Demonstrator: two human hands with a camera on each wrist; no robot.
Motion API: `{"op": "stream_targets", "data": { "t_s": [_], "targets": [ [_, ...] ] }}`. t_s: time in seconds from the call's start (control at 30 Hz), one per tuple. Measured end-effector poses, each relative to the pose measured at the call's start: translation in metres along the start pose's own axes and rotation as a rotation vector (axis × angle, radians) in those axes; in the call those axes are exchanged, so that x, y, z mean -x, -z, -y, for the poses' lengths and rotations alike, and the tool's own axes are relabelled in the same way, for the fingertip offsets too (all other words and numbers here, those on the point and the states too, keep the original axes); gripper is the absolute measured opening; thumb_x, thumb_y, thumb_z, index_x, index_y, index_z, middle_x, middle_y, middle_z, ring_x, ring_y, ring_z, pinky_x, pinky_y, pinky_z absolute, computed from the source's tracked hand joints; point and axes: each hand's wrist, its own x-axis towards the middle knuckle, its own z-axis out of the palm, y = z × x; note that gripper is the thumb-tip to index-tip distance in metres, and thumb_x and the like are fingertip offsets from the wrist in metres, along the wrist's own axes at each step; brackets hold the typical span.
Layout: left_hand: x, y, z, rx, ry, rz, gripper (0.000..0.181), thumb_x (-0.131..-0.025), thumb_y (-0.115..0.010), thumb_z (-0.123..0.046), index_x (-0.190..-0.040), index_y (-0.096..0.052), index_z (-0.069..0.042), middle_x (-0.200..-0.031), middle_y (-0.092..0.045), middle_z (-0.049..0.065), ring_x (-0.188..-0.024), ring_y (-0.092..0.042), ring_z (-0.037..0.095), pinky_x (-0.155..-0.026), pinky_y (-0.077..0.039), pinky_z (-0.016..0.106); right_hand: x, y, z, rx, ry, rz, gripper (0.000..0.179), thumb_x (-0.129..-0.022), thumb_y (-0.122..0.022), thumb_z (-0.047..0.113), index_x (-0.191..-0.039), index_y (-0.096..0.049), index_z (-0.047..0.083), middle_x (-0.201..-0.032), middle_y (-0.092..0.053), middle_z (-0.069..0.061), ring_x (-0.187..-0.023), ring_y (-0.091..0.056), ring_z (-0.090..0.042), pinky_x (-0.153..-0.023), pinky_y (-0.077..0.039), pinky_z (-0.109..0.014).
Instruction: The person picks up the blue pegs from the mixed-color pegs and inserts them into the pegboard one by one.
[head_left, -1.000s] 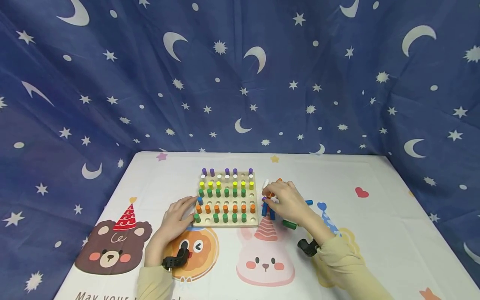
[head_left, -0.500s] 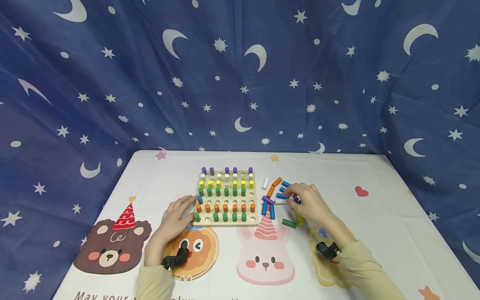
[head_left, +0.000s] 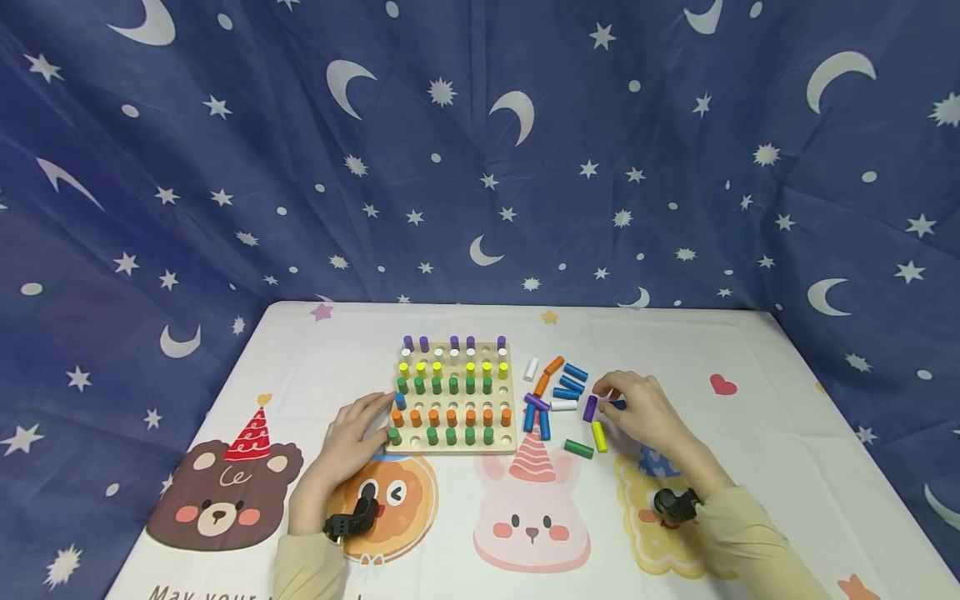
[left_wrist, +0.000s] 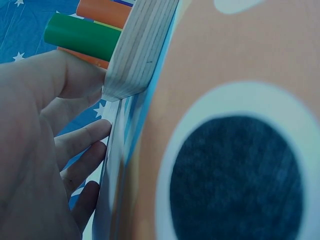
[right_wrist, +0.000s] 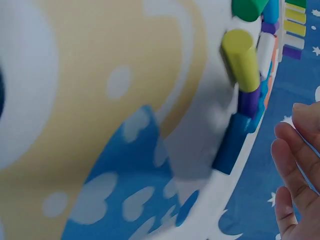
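Observation:
A wooden pegboard (head_left: 442,443) stands on the table with rows of coloured pegs upright in its holes. My left hand (head_left: 351,437) rests against its left edge; in the left wrist view the thumb (left_wrist: 80,75) touches the board's corner beside a green peg (left_wrist: 82,37), the other fingers loosely extended. My right hand (head_left: 647,410) is over the right end of the loose pegs, nearest a blue peg (head_left: 618,404) that its fingers partly cover. In the right wrist view, those fingers (right_wrist: 290,160) are relaxed, apart from the blue peg lying on the table.
Between board and right hand lie loose pegs: a purple peg (head_left: 590,407), a yellow peg (head_left: 599,437), a green peg (head_left: 578,448), a white peg (head_left: 564,406), plus several blue and orange ones. A printed cloth (head_left: 750,467) covers the table; a starry blue curtain (head_left: 480,167) hangs behind.
My right hand has moved right, from the pegs beside the board to the pile's right end, uncovering the loose pegs. A purple peg that was at its fingertips now lies uncovered. The left hand stays put.

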Motion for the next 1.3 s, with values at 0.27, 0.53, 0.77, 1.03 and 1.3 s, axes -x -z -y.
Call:
{"op": "stream_targets", "data": {
  "t_s": [0.27,0.53,0.77,1.03,1.3],
  "targets": [
    [0.001,0.001,-0.002,0.007,0.011,0.008,0.054,-0.093,-0.054,-0.02,-0.145,-0.043,-0.018,-0.15,-0.039,0.011,-0.136,-0.03,0.038,-0.105,-0.024,0.064,0.001,-0.005,-0.013,0.013,-0.023,0.022,0.022,-0.079,-0.074,0.009,-0.1,-0.068,0.012,-0.094,-0.07,-0.002,-0.087,-0.062,-0.02,-0.078,-0.033,-0.034],
    [0.002,0.001,-0.002,0.017,0.016,0.016,0.054,-0.093,-0.053,-0.022,-0.146,-0.042,-0.018,-0.151,-0.038,0.012,-0.137,-0.029,0.039,-0.106,-0.021,0.065,-0.002,-0.009,-0.019,0.027,-0.03,0.032,0.021,-0.079,-0.074,0.009,-0.099,-0.068,0.013,-0.092,-0.07,-0.001,-0.084,-0.059,-0.019,-0.077,-0.033,-0.034],
    [0.001,0.001,-0.001,0.015,0.014,0.018,0.054,-0.094,-0.053,-0.024,-0.146,-0.042,-0.019,-0.152,-0.037,0.012,-0.137,-0.028,0.039,-0.106,-0.022,0.066,-0.003,-0.01,-0.021,0.052,-0.036,0.052,0.021,-0.077,-0.074,0.008,-0.097,-0.069,0.013,-0.088,-0.068,0.001,-0.081,-0.055,-0.018,-0.076,-0.032,-0.034],
    [0.0,0.001,0.0,0.005,0.015,0.014,0.054,-0.093,-0.054,-0.022,-0.146,-0.043,-0.019,-0.151,-0.038,0.011,-0.136,-0.03,0.038,-0.105,-0.024,0.064,-0.003,-0.015,-0.023,0.075,-0.031,0.056,0.019,-0.078,-0.074,0.008,-0.096,-0.069,0.013,-0.086,-0.067,0.001,-0.079,-0.052,-0.017,-0.075,-0.031,-0.034],
    [0.0,-0.001,0.002,-0.007,0.005,0.003,0.054,-0.093,-0.054,-0.023,-0.146,-0.043,-0.02,-0.151,-0.039,0.01,-0.136,-0.031,0.038,-0.104,-0.025,0.065,-0.004,-0.018,-0.024,0.123,0.005,0.037,0.018,-0.078,-0.074,0.008,-0.094,-0.07,0.016,-0.085,-0.065,0.003,-0.08,-0.054,-0.016,-0.075,-0.032,-0.035]
  ]
}}
